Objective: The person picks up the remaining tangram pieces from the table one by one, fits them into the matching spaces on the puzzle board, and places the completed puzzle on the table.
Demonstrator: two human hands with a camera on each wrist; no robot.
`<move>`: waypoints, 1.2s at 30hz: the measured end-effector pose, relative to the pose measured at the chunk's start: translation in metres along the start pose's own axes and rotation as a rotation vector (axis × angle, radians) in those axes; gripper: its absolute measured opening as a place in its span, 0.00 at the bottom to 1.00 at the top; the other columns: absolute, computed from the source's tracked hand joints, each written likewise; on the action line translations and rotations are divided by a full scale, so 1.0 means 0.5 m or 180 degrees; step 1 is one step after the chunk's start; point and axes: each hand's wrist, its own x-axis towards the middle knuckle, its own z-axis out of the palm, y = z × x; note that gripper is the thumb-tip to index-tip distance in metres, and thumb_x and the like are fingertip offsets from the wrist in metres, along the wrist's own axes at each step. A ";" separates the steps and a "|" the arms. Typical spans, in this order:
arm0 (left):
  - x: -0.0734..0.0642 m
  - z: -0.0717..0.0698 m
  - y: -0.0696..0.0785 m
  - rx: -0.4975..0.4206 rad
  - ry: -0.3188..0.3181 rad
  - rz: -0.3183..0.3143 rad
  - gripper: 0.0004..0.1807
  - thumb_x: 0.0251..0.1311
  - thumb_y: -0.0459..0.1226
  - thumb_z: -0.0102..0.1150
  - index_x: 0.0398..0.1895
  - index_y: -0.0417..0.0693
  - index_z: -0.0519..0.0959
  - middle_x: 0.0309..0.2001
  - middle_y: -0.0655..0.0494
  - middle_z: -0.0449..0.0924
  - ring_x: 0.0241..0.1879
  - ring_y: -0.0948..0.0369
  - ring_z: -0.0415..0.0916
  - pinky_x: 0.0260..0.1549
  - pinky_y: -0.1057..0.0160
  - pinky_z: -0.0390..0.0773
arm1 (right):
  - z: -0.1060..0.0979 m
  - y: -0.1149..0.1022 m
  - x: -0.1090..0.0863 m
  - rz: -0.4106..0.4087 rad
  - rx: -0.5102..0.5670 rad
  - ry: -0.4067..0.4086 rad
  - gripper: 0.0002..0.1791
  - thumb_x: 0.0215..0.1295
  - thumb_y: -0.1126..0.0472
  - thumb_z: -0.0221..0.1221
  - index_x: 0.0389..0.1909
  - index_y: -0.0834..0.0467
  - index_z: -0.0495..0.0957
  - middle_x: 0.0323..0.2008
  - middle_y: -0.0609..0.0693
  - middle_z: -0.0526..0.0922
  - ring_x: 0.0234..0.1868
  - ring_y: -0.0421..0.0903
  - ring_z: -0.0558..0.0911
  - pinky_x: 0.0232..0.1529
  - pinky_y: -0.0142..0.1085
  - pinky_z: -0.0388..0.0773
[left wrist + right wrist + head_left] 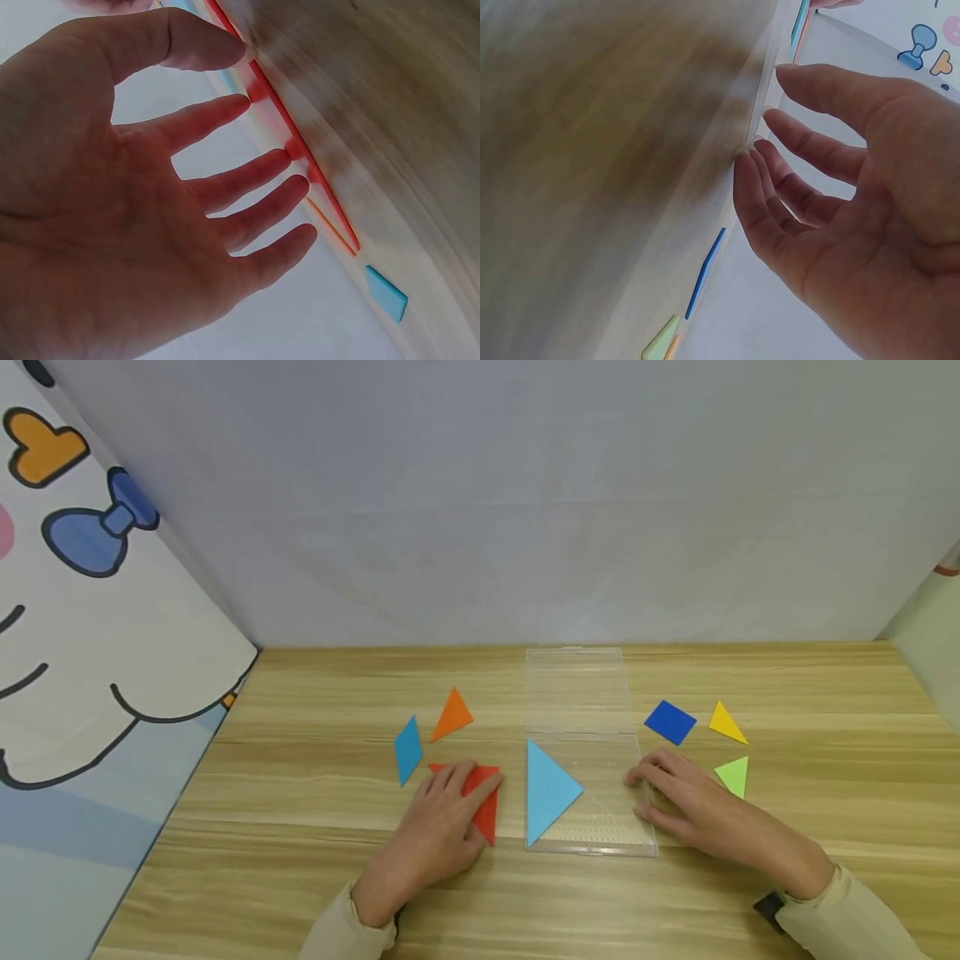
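A large red triangle (487, 814) lies flat on the wooden table under my left hand (438, 827). In the left wrist view, the slightly bent fingers are spread, with fingertips right at the red triangle (276, 116) and the thumb near its edge. To its right lies a clear plastic case (611, 827), unfolded flat. A large light blue triangle (549, 793) rests in its near half, long side along the left edge. My right hand (697, 806) is at the case's right edge, fingers loosely bent, fingertips overlapping the rim; nothing shows between thumb and fingers.
Left of the case lie an orange triangle (453, 717) and a blue parallelogram (408, 750). Right of it are a dark blue square (671, 722), a yellow triangle (726, 724) and a light green triangle (735, 775), partly behind my right hand. A pale cloth wall (480, 527) borders the table's back.
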 end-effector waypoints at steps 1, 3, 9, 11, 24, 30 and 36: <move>0.000 -0.001 0.000 -0.0004 -0.0001 -0.0009 0.35 0.55 0.25 0.57 0.71 0.45 0.72 0.69 0.35 0.66 0.67 0.38 0.64 0.66 0.38 0.64 | 0.000 0.000 0.000 -0.0005 0.0000 0.0005 0.21 0.54 0.71 0.73 0.48 0.57 0.79 0.46 0.47 0.76 0.41 0.39 0.72 0.40 0.36 0.74; 0.000 -0.003 -0.001 0.0001 0.0004 -0.0019 0.34 0.57 0.27 0.59 0.71 0.45 0.73 0.68 0.36 0.66 0.66 0.39 0.64 0.66 0.38 0.64 | 0.000 0.000 0.000 -0.0006 0.0006 0.0007 0.22 0.54 0.71 0.73 0.48 0.57 0.78 0.46 0.47 0.76 0.41 0.39 0.72 0.40 0.35 0.74; -0.001 -0.007 -0.003 -0.0045 0.0024 -0.0065 0.30 0.62 0.35 0.66 0.69 0.43 0.74 0.65 0.37 0.69 0.64 0.39 0.66 0.66 0.38 0.64 | 0.000 -0.001 -0.001 0.0024 -0.0002 -0.0012 0.21 0.55 0.71 0.73 0.48 0.56 0.78 0.46 0.46 0.76 0.41 0.39 0.72 0.40 0.35 0.74; -0.002 -0.009 -0.004 -0.0050 0.0040 -0.0082 0.30 0.62 0.36 0.67 0.68 0.43 0.74 0.64 0.37 0.70 0.63 0.39 0.67 0.65 0.38 0.65 | -0.001 -0.002 -0.001 0.0029 -0.0004 -0.0019 0.21 0.55 0.71 0.73 0.49 0.56 0.79 0.46 0.46 0.76 0.41 0.39 0.72 0.40 0.35 0.74; 0.000 -0.011 -0.015 -0.0118 0.0093 -0.0033 0.28 0.61 0.39 0.72 0.63 0.39 0.75 0.62 0.38 0.72 0.60 0.41 0.70 0.59 0.41 0.73 | -0.001 -0.001 0.001 0.0029 0.0017 -0.0012 0.21 0.55 0.71 0.73 0.48 0.56 0.79 0.46 0.46 0.76 0.41 0.39 0.73 0.40 0.36 0.75; 0.003 -0.011 -0.026 -0.0291 0.0081 0.0042 0.27 0.60 0.40 0.74 0.57 0.38 0.74 0.61 0.39 0.73 0.57 0.43 0.70 0.58 0.44 0.74 | 0.000 0.003 0.000 0.0024 0.0088 0.0000 0.21 0.55 0.72 0.72 0.48 0.57 0.79 0.46 0.46 0.77 0.41 0.39 0.74 0.40 0.35 0.75; 0.008 -0.011 -0.035 -0.0428 0.0126 0.0183 0.25 0.60 0.38 0.74 0.53 0.38 0.73 0.56 0.41 0.73 0.54 0.44 0.69 0.55 0.45 0.74 | 0.002 0.003 -0.002 0.0049 0.0120 0.0020 0.21 0.54 0.72 0.72 0.48 0.57 0.79 0.46 0.47 0.77 0.42 0.39 0.74 0.42 0.35 0.76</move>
